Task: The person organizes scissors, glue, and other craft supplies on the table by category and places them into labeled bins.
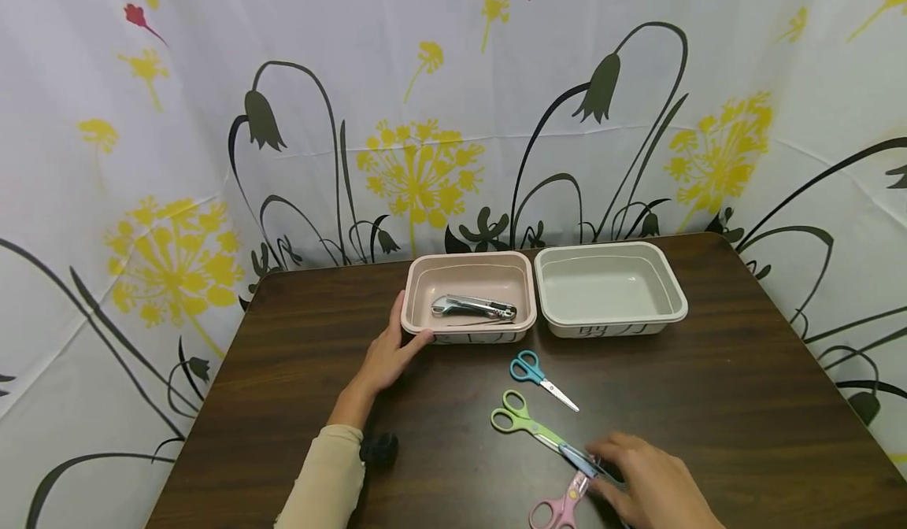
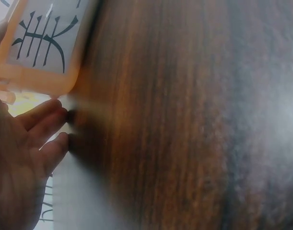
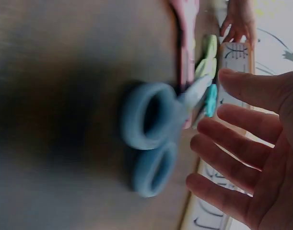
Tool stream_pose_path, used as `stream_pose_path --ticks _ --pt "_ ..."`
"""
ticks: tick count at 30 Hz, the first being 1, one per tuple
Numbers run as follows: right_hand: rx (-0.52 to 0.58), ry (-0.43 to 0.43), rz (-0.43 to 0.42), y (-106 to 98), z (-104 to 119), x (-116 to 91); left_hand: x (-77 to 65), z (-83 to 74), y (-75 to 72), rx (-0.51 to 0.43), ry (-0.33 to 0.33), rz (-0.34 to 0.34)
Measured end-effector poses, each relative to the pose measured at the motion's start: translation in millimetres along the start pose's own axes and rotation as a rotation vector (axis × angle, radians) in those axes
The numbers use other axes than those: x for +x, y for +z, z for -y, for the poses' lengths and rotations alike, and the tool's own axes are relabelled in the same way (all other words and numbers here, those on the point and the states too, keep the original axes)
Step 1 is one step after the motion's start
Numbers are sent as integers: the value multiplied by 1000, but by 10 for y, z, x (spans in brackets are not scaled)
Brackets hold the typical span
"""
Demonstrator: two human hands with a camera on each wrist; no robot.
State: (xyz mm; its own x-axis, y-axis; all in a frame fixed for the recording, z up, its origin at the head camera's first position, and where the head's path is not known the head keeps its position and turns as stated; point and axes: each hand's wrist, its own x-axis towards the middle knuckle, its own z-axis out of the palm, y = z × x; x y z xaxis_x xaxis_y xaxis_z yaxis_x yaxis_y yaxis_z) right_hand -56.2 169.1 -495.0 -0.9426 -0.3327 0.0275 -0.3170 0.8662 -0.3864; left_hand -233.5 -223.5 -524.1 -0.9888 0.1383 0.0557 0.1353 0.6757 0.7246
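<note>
My left hand point(image 1: 386, 360) holds the near left corner of a pink container point(image 1: 469, 257), its thumb at the front rim and its fingers along the left side. A silver utility knife point(image 1: 482, 307) lies in that container. Over the table's near right part, my right hand point(image 1: 652, 474) hovers above blue-grey scissors point(image 3: 177, 115); its fingers point(image 3: 232, 155) are spread and hold nothing. Those scissors' blades cross close to green-handled scissors point(image 1: 520, 417) and pink-handled scissors point(image 1: 564, 509). Farther back, small teal-handled scissors point(image 1: 531, 368) lie on the table.
A pale grey-white container point(image 1: 609, 328) stands right of the pink one. Both are at the back edge of the dark wooden table point(image 1: 751, 387). Behind hangs a white curtain point(image 1: 439, 9) with printed flowers.
</note>
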Motion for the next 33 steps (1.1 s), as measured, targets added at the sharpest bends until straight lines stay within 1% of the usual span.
stream_pose_path --ticks 3,7,10,12,15,19,22,27,33 --pt "18 86 51 49 -36 -72 -7 4 9 -3 -1 -6" --pt "29 205 139 102 -78 -108 -2 8 2 -3 -2 -8" --pt "17 240 148 146 -103 -141 -1 11 1 0 -2 -3" --pt "0 231 122 175 -110 -171 -3 10 0 -2 -3 -4" --pt "-23 161 45 223 -130 -219 -3 12 -1 -3 -1 -7" --pt "-46 105 -14 268 -140 -242 -5 6 1 -3 -2 -4" --pt "-59 127 -10 276 -120 -233 -10 -8 -2 -6 -8 -2" --pt "-78 131 -37 270 -83 -233 -6 -13 -6 -3 -12 0" --pt "-69 150 -46 261 -61 -229 -11 -12 -5 0 -19 6"
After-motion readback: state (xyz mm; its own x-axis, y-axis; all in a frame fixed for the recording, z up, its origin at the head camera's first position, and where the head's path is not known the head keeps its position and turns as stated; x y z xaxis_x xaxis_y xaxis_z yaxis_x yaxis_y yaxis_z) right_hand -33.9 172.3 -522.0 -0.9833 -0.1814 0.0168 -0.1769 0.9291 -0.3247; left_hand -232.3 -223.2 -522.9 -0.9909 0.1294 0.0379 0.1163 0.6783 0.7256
